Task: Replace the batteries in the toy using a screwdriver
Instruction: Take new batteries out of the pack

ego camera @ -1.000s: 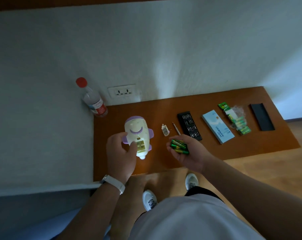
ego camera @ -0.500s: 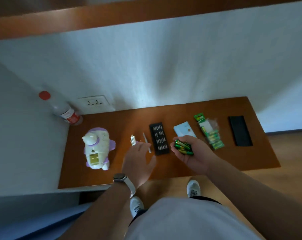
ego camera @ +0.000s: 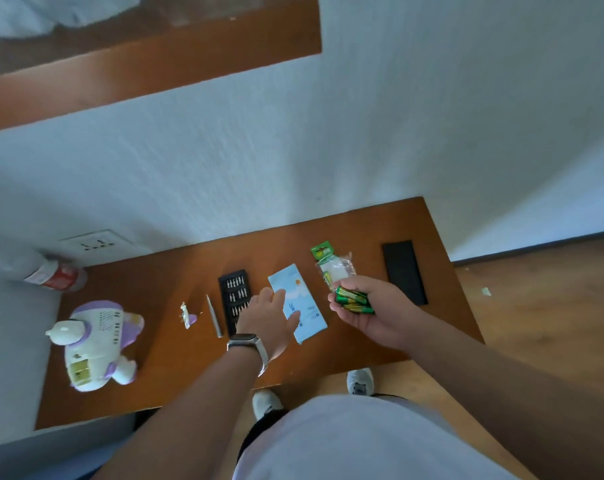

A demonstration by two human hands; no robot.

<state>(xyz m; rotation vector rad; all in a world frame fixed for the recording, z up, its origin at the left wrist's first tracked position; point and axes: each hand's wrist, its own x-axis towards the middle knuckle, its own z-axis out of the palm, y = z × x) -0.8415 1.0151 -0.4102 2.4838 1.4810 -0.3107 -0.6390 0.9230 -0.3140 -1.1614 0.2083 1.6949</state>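
Green-and-gold batteries point(ego camera: 353, 299) lie bunched in the right hand point(ego camera: 373, 308), which is turned palm up with its fingers curled around them, above the right half of the worktop point(ego camera: 176, 368). Just to its left, the left hand point(ego camera: 267, 318) is held palm down with fingers straight and slightly spread and grips nothing. It overlaps a light blue box point(ego camera: 307, 303) and the near end of a black bit case point(ego camera: 234, 289); whether it touches either one cannot be told. The two hands are apart, with the blue box showing between them. A pale-strapped watch point(ego camera: 247, 342) sits on the left wrist. Left of the bit case lies the slim grey screwdriver point(ego camera: 214, 315), pointing away from the person, and beside that a small white piece with a purple edge point(ego camera: 187, 315). Well to the left, the white-and-purple toy point(ego camera: 98, 341) lies flat near the worktop's left end, with a yellowish rectangular bay showing at its near end. Behind the right hand is a torn clear battery pack point(ego camera: 330, 263) with a green header card, and further right a flat black lid point(ego camera: 404, 271). A plastic bottle point(ego camera: 47, 275) with a red label stands in the back left corner below a white wall socket point(ego camera: 92, 242). White shoes point(ego camera: 267, 403) show on the wooden floor point(ego camera: 536, 306) beneath the worktop's front edge.
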